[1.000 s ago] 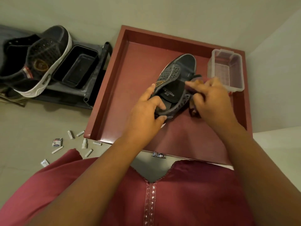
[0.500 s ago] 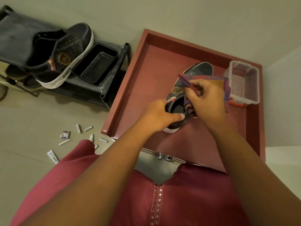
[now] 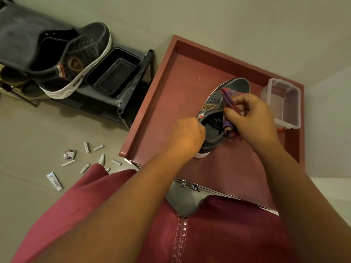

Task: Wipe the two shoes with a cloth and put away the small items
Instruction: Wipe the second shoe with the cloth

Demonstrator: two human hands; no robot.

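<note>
A dark grey shoe (image 3: 224,103) with a white sole stands upright on the red tray-top table (image 3: 180,95). My left hand (image 3: 187,136) grips its heel collar. My right hand (image 3: 250,118) holds a folded purple cloth (image 3: 228,97) pressed against the shoe's tongue and opening. The second dark shoe (image 3: 76,59) rests on a black rack at the upper left. Several small items (image 3: 85,162), tubes, a little bottle and a packet, lie scattered on the floor at the left.
A clear plastic box (image 3: 283,103) stands at the table's right edge. A black tray (image 3: 114,71) sits on the black shoe rack (image 3: 17,29) beside the second shoe. The table's raised rim encloses its top. My maroon garment fills the bottom.
The shoe has been turned from tilted on its side to upright on the table. My left hand moved to the heel, and my right hand brought the cloth onto the shoe's top.
</note>
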